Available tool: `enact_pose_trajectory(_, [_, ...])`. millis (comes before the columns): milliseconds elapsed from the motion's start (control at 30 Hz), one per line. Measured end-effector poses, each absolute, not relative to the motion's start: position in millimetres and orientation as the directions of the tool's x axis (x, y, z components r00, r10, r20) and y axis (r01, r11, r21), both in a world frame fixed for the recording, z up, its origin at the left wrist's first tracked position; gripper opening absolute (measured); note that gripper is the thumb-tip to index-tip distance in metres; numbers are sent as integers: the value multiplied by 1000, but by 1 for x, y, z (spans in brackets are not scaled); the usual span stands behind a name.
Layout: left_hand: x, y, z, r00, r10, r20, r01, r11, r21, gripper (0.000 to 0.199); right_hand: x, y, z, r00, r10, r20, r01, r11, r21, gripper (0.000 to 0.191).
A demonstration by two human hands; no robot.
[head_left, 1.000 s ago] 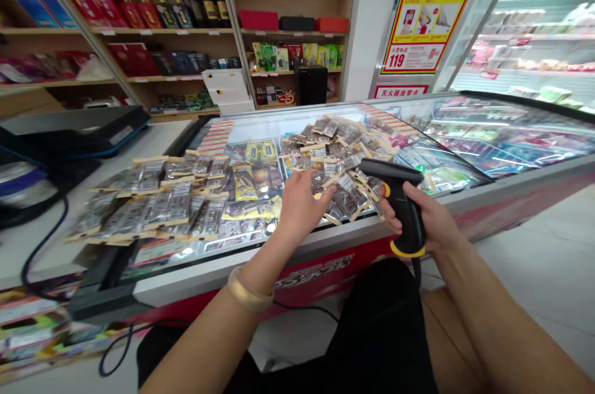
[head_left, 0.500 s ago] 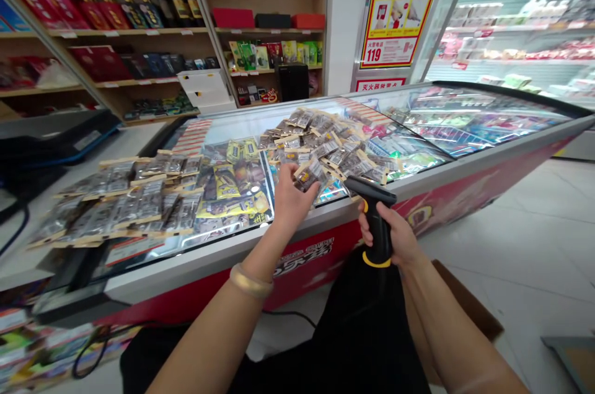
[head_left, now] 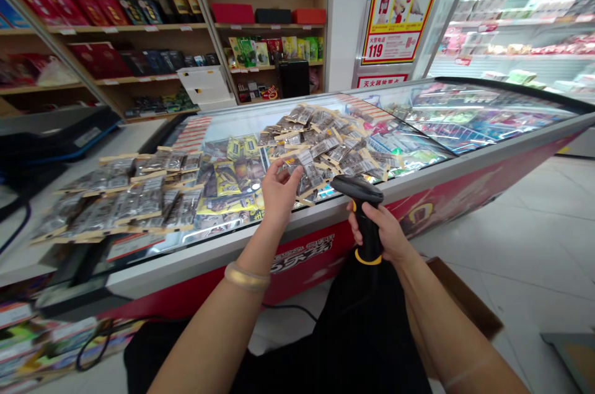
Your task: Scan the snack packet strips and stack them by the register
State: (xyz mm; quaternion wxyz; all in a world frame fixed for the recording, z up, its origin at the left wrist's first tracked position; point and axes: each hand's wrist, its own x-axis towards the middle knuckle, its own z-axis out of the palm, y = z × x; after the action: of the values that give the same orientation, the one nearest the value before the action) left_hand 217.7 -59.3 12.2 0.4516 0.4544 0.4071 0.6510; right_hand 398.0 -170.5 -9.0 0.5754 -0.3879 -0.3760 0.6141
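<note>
My left hand [head_left: 280,191], with a gold bangle on its wrist, holds a small clear packet [head_left: 297,161] between thumb and fingers at the near edge of a packet pile [head_left: 325,134]. My right hand [head_left: 383,227] is wrapped round the handle of a black and yellow handheld scanner [head_left: 357,188], whose head points left toward the pile. Both hands are over the front edge of a glass-topped freezer [head_left: 223,253]. On the left part of the freezer lies a second group of similar packets [head_left: 139,199].
Wooden shelves [head_left: 269,25] with boxes and bottles stand behind. A black device [head_left: 56,134] sits on the left counter. An open cardboard box [head_left: 465,295] is on the floor at right. A lit fridge [head_left: 520,25] stands at back right.
My left hand has moved slightly left, with the packet now lifted and tilted in its fingers. My right hand and the scanner have shifted left toward it.
</note>
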Motion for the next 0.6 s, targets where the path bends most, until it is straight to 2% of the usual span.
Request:
enact_pose_trajectory(400, [199,-60,18,-239,952,193,-320,-265,910,59,376,-170,9,-170,985,-29,-288,-78,-954,50])
enact_pose_trajectory(600, [184,-61,18,-252,952,174,-325,-253,911,57,358,-165,10,-180,983,-43,-284,-94,-954,49])
